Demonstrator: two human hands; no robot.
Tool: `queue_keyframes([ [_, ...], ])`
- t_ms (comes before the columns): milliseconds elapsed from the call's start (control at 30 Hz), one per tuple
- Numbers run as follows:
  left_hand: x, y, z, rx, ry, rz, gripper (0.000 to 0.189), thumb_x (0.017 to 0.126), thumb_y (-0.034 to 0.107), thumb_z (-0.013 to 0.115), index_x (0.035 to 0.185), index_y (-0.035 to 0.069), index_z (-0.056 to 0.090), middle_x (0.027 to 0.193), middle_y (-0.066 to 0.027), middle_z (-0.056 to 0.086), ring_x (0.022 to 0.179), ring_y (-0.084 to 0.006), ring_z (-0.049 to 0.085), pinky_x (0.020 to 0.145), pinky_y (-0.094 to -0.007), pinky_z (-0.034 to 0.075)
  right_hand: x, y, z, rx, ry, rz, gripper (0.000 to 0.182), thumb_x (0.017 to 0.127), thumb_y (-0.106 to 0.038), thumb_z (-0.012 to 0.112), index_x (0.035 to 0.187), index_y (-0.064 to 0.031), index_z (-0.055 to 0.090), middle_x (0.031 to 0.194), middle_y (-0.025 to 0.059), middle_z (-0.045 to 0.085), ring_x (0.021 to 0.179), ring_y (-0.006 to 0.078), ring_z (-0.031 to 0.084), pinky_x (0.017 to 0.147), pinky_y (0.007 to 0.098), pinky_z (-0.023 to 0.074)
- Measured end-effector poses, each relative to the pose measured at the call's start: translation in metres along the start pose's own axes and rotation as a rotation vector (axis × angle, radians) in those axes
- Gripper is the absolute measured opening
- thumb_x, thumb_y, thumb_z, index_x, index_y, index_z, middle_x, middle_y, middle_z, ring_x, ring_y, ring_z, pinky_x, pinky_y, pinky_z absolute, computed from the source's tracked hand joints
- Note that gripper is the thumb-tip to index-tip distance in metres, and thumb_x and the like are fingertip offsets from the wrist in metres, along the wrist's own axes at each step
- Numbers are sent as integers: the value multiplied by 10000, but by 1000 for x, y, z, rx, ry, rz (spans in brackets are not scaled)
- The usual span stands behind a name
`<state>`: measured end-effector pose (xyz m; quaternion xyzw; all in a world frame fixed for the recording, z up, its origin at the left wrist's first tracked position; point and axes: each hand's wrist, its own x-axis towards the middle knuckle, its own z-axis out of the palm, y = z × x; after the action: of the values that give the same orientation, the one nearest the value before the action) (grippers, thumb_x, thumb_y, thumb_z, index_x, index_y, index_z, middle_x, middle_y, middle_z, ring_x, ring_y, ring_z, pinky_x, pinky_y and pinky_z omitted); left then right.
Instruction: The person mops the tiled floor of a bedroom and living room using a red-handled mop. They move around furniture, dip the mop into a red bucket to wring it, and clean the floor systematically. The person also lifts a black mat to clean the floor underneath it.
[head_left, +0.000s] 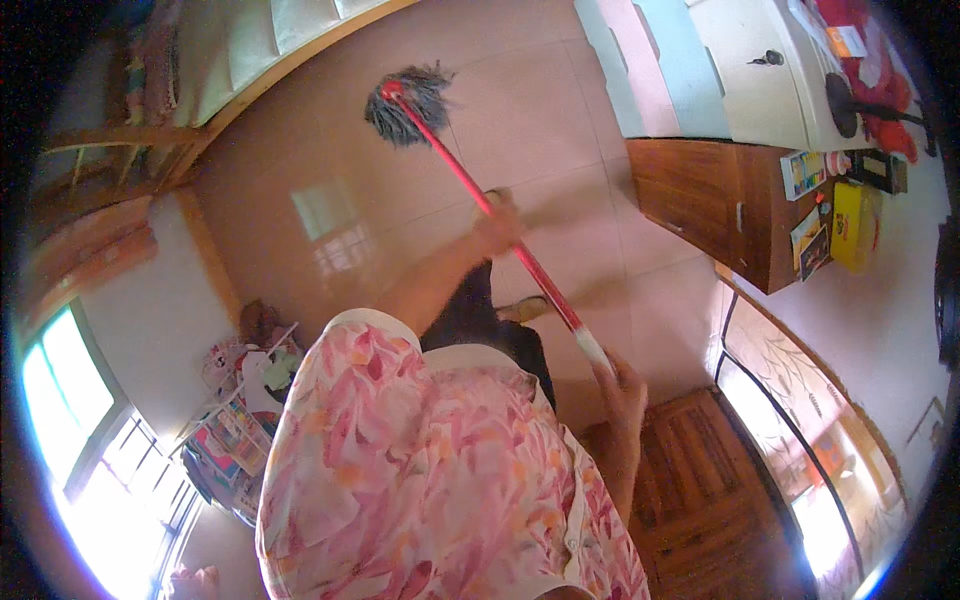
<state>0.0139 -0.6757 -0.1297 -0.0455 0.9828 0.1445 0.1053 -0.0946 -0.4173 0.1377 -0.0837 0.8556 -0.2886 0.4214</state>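
Observation:
A string mop with a red handle (465, 178) slants across the view, its grey mop head (409, 112) spread on the tiled floor (525, 112) at the upper middle. My left hand (499, 229) is closed around the middle of the handle. Near the pale upper end of the handle, my right hand (621, 382) grips the shaft. Both hands are slightly blurred. My feet and dark trousers show below the left hand, partly hidden by my pink patterned shirt (450, 465).
A bed frame (285, 67) edges the upper left. Pastel drawers (667, 67) and a brown wooden cabinet (705, 202) stand at the upper right. A loaded rack (232, 435) is at the left, by the windows. Dark wooden parquet or a mat (697, 487) lies at the lower right.

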Motion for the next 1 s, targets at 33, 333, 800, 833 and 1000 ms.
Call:
queue_keyframes([
  [33, -2, -25, -11, -44, -189, -209, 93, 654, 235, 617, 705, 161, 645, 767, -50, 613, 845, -240, 559, 687, -393, 453, 15, -23, 18, -98, -65, -8, 307, 818, -252, 581, 1043, -47, 617, 795, 103, 644, 721, 194, 603, 664, 319, 472],
  [333, -51, 10, -17, -72, -341, -312, 130, 689, 242, 621, 758, 138, 659, 808, -103, 618, 839, -287, 589, 862, -483, 387, -29, -4, 6, -652, -268, -359, 384, 841, -328, 537, 1149, -99, 532, 787, 173, 616, 690, 292, 610, 593, 385, 464],
  [800, -22, 348, -14, -776, 8, -584, 225, 743, 249, 575, 956, 178, 569, 835, -82, 623, 817, -289, 603, 707, -411, 475, -36, -10, -233, -739, -74, -683, 226, 809, -174, 594, 973, -24, 638, 615, 94, 587, 532, 85, 506, 498, 259, 407],
  [833, -29, 350, -6, -796, -9, -625, 232, 749, 250, 567, 971, 184, 568, 832, -87, 624, 809, -297, 604, 707, -412, 477, -22, -15, -222, -708, -101, -754, 217, 824, -174, 576, 958, -15, 637, 648, 102, 603, 565, 82, 528, 515, 258, 415],
  [1000, -48, 352, 35, -707, -21, -981, 243, 774, 284, 521, 995, 251, 615, 876, -97, 631, 836, -281, 600, 762, -386, 452, 15, -18, -148, -883, -150, -723, 309, 856, -257, 539, 818, 45, 592, 641, 156, 570, 501, 179, 470, 520, 314, 404],
])
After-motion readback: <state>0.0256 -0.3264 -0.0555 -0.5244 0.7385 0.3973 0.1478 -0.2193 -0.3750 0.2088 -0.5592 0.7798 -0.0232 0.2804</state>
